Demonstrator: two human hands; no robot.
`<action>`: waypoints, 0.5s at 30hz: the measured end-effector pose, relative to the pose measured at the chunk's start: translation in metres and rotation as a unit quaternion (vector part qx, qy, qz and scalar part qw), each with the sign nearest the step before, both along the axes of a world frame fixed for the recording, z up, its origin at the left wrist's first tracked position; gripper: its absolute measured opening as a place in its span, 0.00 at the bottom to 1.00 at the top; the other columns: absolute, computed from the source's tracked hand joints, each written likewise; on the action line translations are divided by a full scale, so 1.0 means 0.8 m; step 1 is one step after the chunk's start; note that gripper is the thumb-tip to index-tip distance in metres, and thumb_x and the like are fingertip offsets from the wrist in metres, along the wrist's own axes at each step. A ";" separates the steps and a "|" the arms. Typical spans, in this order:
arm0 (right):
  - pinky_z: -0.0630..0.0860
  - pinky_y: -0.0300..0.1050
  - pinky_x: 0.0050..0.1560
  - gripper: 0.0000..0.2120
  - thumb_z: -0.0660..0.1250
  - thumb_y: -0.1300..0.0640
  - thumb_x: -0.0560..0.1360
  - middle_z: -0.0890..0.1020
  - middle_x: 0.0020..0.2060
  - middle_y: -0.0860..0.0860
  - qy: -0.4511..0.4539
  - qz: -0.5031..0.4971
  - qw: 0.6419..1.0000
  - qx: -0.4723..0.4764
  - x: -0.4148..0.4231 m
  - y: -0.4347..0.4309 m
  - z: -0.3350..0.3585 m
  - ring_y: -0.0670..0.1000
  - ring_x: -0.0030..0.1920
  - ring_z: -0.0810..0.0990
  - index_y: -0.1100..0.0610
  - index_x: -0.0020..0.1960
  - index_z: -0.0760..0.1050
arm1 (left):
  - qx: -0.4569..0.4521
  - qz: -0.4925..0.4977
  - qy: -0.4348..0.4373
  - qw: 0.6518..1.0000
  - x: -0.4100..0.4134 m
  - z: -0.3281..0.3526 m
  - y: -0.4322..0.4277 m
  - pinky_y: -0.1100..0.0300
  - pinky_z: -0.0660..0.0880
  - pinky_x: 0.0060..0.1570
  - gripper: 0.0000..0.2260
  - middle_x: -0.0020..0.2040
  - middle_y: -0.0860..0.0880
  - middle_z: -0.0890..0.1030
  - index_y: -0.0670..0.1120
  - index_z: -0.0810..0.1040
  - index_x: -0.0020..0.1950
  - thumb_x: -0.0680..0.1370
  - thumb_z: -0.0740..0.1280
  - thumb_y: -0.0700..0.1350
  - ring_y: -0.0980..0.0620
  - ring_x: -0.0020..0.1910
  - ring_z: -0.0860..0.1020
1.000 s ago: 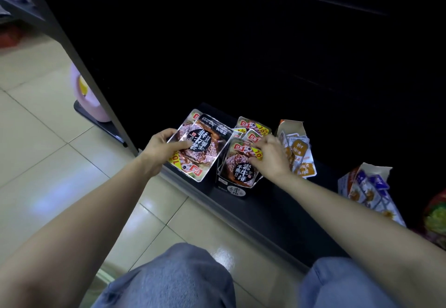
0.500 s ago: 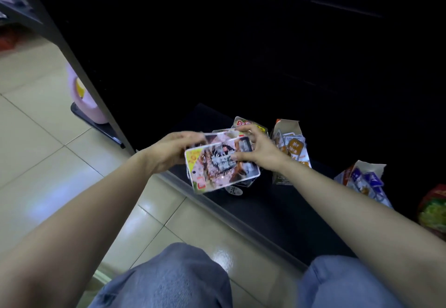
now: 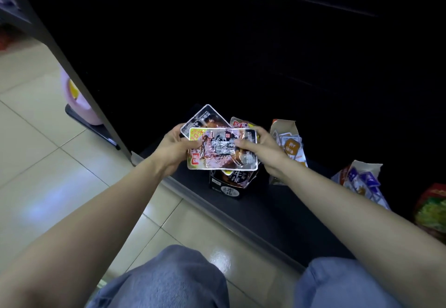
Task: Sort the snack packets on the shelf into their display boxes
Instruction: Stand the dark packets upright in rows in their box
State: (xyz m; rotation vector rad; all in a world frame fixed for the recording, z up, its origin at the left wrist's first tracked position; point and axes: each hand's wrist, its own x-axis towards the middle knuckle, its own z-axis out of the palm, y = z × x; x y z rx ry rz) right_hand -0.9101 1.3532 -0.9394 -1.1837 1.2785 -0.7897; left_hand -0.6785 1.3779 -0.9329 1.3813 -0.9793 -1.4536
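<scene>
I hold a shiny steak snack packet (image 3: 222,149) flat above the bottom shelf with both hands. My left hand (image 3: 175,148) grips its left edge together with a second, tilted steak packet (image 3: 205,119) behind it. My right hand (image 3: 261,148) pinches the front packet's right side, thumb on top. Directly below stands the black steak display box (image 3: 228,187) with more of the same packets upright in it. Right of it is an open white and orange display box (image 3: 286,129) filled with small white and orange sachets (image 3: 292,147).
The dark shelf board (image 3: 277,213) runs along the tiled floor (image 3: 48,175). At the right stand a box of blue and white packets (image 3: 362,182) and a red and green bag (image 3: 432,213). A grey shelf upright (image 3: 79,90) and a pink object (image 3: 72,100) stand left. My knees are below.
The front packet has turned from tilted to level and risen slightly over the black box. My right hand shifted onto its right side. A second packet now shows behind in my left hand.
</scene>
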 end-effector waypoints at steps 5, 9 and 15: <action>0.69 0.33 0.55 0.20 0.71 0.69 0.72 0.81 0.49 0.56 0.004 0.061 0.997 0.036 -0.008 -0.007 0.004 0.50 0.54 0.78 0.58 0.62 0.76 | 0.033 0.029 0.006 0.999 -0.005 0.005 -0.003 0.55 0.81 0.31 0.20 0.41 0.43 0.85 0.43 0.72 0.63 0.74 0.71 0.32 0.47 0.36 0.85; 0.74 0.38 0.58 0.12 0.70 0.71 0.72 0.81 0.47 0.53 -0.019 -0.003 1.000 0.021 0.000 -0.007 0.002 0.50 0.50 0.79 0.59 0.52 0.77 | 0.103 0.073 0.093 0.988 -0.011 0.001 -0.010 0.58 0.81 0.34 0.21 0.41 0.44 0.85 0.37 0.75 0.62 0.71 0.75 0.36 0.50 0.37 0.84; 0.74 0.40 0.51 0.09 0.69 0.65 0.75 0.82 0.47 0.53 -0.071 -0.008 0.996 0.055 0.001 -0.011 0.003 0.48 0.47 0.78 0.62 0.54 0.74 | 0.083 0.026 0.049 0.995 -0.013 -0.001 -0.009 0.56 0.81 0.43 0.06 0.36 0.49 0.85 0.43 0.80 0.49 0.74 0.72 0.37 0.54 0.36 0.84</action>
